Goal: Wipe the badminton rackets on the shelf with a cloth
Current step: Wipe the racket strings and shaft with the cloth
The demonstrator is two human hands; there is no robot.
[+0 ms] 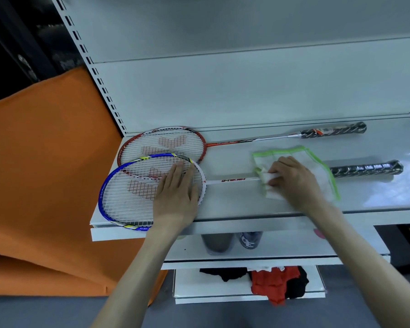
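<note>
Left hand point(175, 195) lies flat, fingers straight, on blue-framed white-strung racket point(128, 192) head; right hand point(291, 181) fingers bunch green-edged white cloth point(294, 171) around its white shaft, on white metal shelf point(234, 202).

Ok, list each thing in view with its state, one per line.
Blue racket: flat on shelf, head overlapping red racket's.
Red racket: flat, at the back, untouched.
Cloth: bunched over blue racket's shaft.
Left hand: flat, pressing blue racket's strings.
Right hand: gripping cloth.
Shelf: bearing both rackets.
</note>
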